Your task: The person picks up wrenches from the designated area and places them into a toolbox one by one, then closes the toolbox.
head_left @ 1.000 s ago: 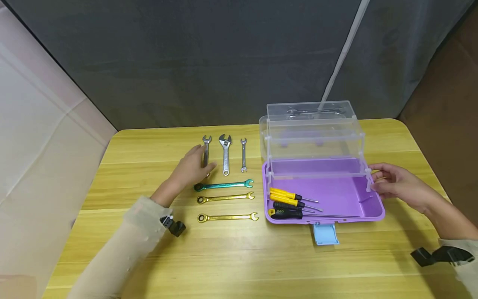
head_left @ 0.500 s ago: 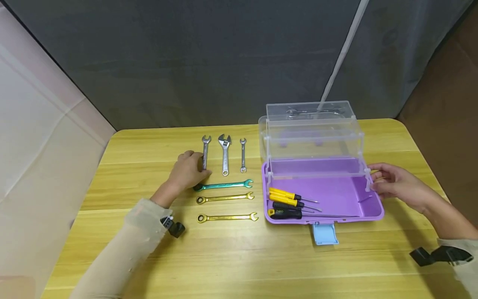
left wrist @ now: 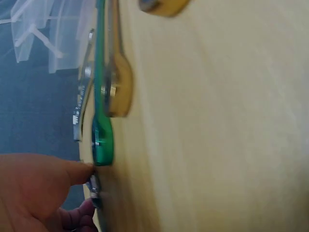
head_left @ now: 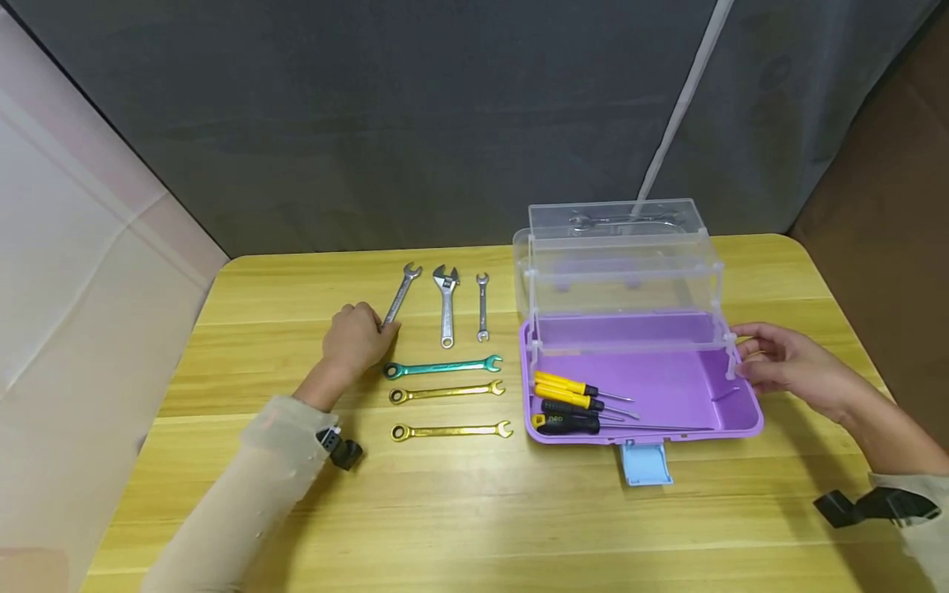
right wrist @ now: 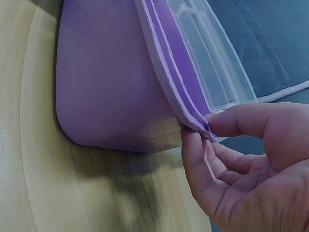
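My left hand [head_left: 354, 338] pinches the lower end of a silver open-end wrench [head_left: 401, 298], whose jaw end points up and right in the head view. In the left wrist view, thumb and fingers close on the wrench's end [left wrist: 94, 189], beside the ring end of a green ratcheting wrench [left wrist: 103, 145]. My right hand [head_left: 801, 371] holds the right side of a purple toolbox [head_left: 675, 375]. Its thumb and fingers pinch the box's rim [right wrist: 169, 87] in the right wrist view. Right of the held wrench lie an adjustable wrench [head_left: 447, 309] and a small double-ended wrench [head_left: 483, 309].
Two gold wrenches [head_left: 452, 431] lie in front of the green one. Several screwdrivers [head_left: 567, 423] sit in the box's left part. Clear raised trays [head_left: 626, 288] stand over its back, with a silver wrench [head_left: 630, 221] at the top. A blue latch [head_left: 647, 465] hangs forward.
The left hand has moved left and toward the person, drawing the silver wrench's lower end with it, so the wrench now slants. The right hand has stayed at the box.
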Tool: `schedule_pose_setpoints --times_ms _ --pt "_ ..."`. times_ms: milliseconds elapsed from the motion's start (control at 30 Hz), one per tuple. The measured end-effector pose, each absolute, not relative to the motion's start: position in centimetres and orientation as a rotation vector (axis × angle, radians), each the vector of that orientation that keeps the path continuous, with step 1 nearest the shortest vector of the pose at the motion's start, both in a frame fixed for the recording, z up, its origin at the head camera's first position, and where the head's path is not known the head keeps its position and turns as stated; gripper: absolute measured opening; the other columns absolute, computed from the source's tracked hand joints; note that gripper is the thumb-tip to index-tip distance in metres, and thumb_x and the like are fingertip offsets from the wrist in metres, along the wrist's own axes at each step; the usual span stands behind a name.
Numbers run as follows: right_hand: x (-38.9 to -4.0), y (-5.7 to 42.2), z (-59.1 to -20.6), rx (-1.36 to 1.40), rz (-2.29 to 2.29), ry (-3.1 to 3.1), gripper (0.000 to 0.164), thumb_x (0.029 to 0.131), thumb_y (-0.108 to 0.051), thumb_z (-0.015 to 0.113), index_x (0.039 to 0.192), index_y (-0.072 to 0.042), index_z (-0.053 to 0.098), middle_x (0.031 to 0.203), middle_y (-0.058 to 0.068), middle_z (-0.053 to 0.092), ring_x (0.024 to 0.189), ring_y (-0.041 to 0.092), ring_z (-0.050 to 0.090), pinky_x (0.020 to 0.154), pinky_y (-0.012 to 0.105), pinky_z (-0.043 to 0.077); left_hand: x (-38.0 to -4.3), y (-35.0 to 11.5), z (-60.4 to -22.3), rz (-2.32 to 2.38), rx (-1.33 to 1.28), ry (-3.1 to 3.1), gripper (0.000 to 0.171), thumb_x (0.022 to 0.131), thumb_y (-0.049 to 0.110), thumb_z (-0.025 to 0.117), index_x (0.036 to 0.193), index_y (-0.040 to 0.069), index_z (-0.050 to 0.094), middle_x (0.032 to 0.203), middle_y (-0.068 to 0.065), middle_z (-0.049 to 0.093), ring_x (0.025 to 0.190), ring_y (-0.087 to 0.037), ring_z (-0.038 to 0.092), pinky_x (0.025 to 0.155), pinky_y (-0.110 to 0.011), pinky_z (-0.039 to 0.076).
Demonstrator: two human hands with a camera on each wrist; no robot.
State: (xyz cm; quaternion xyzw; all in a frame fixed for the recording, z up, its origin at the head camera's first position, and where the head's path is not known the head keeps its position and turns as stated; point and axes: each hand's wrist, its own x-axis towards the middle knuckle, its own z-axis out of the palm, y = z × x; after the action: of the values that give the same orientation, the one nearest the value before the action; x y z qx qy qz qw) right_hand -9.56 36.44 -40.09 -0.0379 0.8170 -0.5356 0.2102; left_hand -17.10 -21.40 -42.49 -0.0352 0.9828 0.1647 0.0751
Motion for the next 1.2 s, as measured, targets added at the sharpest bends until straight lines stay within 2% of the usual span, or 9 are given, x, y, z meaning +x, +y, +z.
schedule_pose_setpoints --times_ms 100,367,600,767,833,967,1000,1100,1200 --pt "-9.5 36.5 -40.1 -0.112 -1.479 2.277 0.048 0.099 0.003 0.058 0.141 0.009 0.035 0.103 -0.001 0.064 0.086 0.015 0.069 0.072 0.033 0.06 -17.3 -21.4 -42.7 0.464 -0.139 2.957 0.045 0.101 0.04 0.059 0.083 0.0 0.069 0.091 -0.021 0.058 0.083 -0.036 0.058 0.061 -0.045 0.05" --pt "-9.5 36.3 -40.1 -0.116 -1.472 2.279 0.053 0.099 0.004 0.057 0.143 0.014 0.03 0.103 -0.001 0.064 0.087 0.014 0.068 0.072 0.033 0.06 -17.9 -21.3 -42.3 0.398 -0.169 2.883 0.05 0.105 0.038 0.051 0.071 0.005 0.065 0.087 -0.019 0.056 0.075 -0.031 0.055 0.053 -0.042 0.047" --pt "-9.5 36.3 -40.1 -0.116 -1.471 2.279 0.051 0.099 0.003 0.057 0.143 0.013 0.031 0.104 -0.001 0.063 0.088 0.013 0.068 0.073 0.032 0.06 -18.3 -22.0 -41.3 0.542 -0.105 2.757 0.052 0.107 0.034 0.045 0.062 0.01 0.052 0.061 -0.004 0.047 0.055 -0.019 0.045 0.049 -0.03 0.035" --pt "-9.5 36.4 -40.2 -0.13 -1.491 2.266 0.049 0.099 0.004 0.056 0.142 0.012 0.033 0.104 -0.001 0.064 0.088 0.013 0.068 0.073 0.032 0.06 -18.2 -22.4 -41.0 0.733 -0.08 2.736 0.034 0.106 0.025 0.047 0.089 -0.002 0.057 0.077 -0.01 0.052 0.067 -0.022 0.049 0.058 -0.03 0.04" --pt "-9.5 36.3 -40.2 -0.123 -1.502 2.267 0.043 0.099 0.004 0.057 0.139 0.004 0.039 0.103 -0.001 0.064 0.088 0.014 0.068 0.072 0.032 0.06 -18.0 -22.6 -41.0 0.808 -0.109 2.719 0.03 0.105 0.025 0.051 0.103 -0.004 0.055 0.086 -0.013 0.056 0.072 -0.022 0.051 0.06 -0.031 0.041" --pt "-9.5 36.3 -40.3 -0.125 -1.517 2.262 0.039 0.099 0.005 0.057 0.134 -0.009 0.046 0.103 -0.002 0.064 0.087 0.014 0.068 0.072 0.031 0.06 -17.9 -23.0 -41.6 0.945 -0.139 2.719 0.044 0.101 0.027 0.06 0.125 -0.007 0.048 0.088 -0.015 0.062 0.068 -0.02 0.055 0.058 -0.03 0.044" --pt "-9.5 36.3 -40.3 -0.121 -1.519 2.262 0.039 0.099 0.005 0.057 0.134 -0.009 0.046 0.103 -0.002 0.064 0.087 0.014 0.068 0.072 0.031 0.06 -17.9 -23.1 -41.8 0.972 -0.136 2.732 0.049 0.1 0.027 0.062 0.131 -0.008 0.047 0.087 -0.015 0.063 0.066 -0.019 0.055 0.057 -0.029 0.044" --pt "-9.5 36.4 -40.3 -0.137 -1.516 2.256 0.043 0.099 0.006 0.055 0.139 0.004 0.04 0.103 -0.002 0.064 0.087 0.013 0.068 0.072 0.031 0.06 -17.9 -23.3 -42.3 1.028 -0.112 2.795 0.057 0.101 0.027 0.063 0.142 -0.008 0.046 0.089 -0.015 0.06 0.067 -0.019 0.054 0.058 -0.03 0.044" --pt "-9.5 36.4 -40.3 -0.125 -1.511 2.261 0.046 0.099 0.006 0.056 0.141 0.009 0.035 0.103 -0.002 0.065 0.087 0.014 0.068 0.072 0.031 0.06 -18.1 -23.4 -42.8 1.068 -0.069 2.85 0.053 0.104 0.025 0.059 0.144 -0.007 0.048 0.099 -0.021 0.059 0.077 -0.025 0.053 0.066 -0.033 0.043"
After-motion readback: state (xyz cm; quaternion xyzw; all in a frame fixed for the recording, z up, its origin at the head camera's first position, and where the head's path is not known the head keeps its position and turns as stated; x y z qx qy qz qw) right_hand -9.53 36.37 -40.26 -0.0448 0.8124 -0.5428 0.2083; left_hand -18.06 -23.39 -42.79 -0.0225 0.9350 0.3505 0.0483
